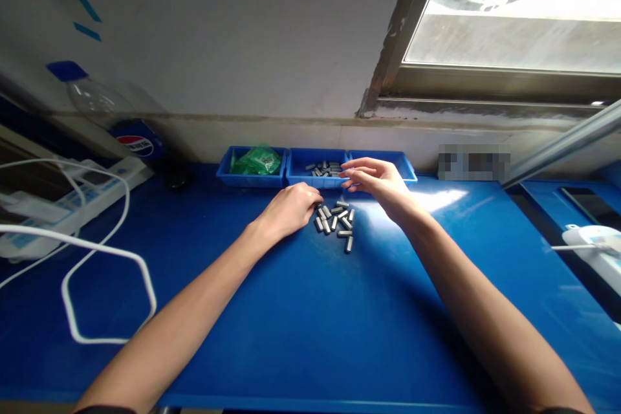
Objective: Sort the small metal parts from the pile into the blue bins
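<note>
Several short metal cylinders with dark edges [346, 222] lie in a loose pile on the blue table. My left hand [294, 207] rests at the pile's left edge, fingers curled and closed together; what they grip, if anything, is hidden. Above the right side of the pile, my right hand [381, 182] hovers with its fingers stretched out to the left and slightly apart. Nothing shows between them. Just behind both hands, the middle blue bin [297, 171] contains more of these metal pieces. My right hand partly covers the right blue bin [405, 165].
The left blue bin [224, 168] holds a green plastic bag [259, 160]. A Pepsi bottle [138, 140], power strips [29, 233] and a white cable [150, 284] are at left. Further right are a metal bar [567, 142], a phone [592, 206] and a white device [594, 242].
</note>
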Action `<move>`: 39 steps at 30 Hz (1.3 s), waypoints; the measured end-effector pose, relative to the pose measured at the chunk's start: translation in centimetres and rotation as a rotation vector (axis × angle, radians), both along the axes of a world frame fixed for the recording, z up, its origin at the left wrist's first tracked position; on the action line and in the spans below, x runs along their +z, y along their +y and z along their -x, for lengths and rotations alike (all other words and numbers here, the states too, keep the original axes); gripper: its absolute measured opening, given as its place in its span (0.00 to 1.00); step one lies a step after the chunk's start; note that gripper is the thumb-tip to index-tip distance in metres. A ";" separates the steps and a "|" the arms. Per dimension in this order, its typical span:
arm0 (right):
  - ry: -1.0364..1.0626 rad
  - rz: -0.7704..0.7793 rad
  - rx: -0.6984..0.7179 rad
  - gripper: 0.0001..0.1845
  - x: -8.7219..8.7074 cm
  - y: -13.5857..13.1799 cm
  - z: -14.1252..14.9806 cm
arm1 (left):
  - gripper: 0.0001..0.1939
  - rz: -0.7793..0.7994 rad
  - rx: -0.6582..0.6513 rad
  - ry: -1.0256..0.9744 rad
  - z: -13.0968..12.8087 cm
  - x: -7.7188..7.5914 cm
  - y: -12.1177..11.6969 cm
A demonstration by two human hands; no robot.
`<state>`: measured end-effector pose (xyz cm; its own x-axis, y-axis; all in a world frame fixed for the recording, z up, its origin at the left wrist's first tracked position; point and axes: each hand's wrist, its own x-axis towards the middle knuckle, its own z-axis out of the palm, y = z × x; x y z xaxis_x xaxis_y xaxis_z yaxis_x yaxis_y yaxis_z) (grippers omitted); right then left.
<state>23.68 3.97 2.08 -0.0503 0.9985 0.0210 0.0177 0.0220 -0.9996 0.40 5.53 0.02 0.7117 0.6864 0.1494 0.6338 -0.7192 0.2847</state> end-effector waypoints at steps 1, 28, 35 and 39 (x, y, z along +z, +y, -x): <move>0.000 0.001 0.001 0.19 0.0 0.0 0.0 | 0.15 0.010 0.012 -0.001 0.1 0.2 0.0; -0.068 0.022 0.217 0.22 0.1 -0.5 0.0 | 0.19 0.644 0.169 -0.971 -0.9 1.0 0.2; -0.067 0.008 0.268 0.22 -0.1 -0.4 0.0 | 0.24 0.548 0.163 -0.936 -0.9 0.9 0.0; -0.080 0.012 0.294 0.22 0.0 -0.5 0.3 | 0.23 0.530 0.150 -0.930 -1.1 0.9 -0.2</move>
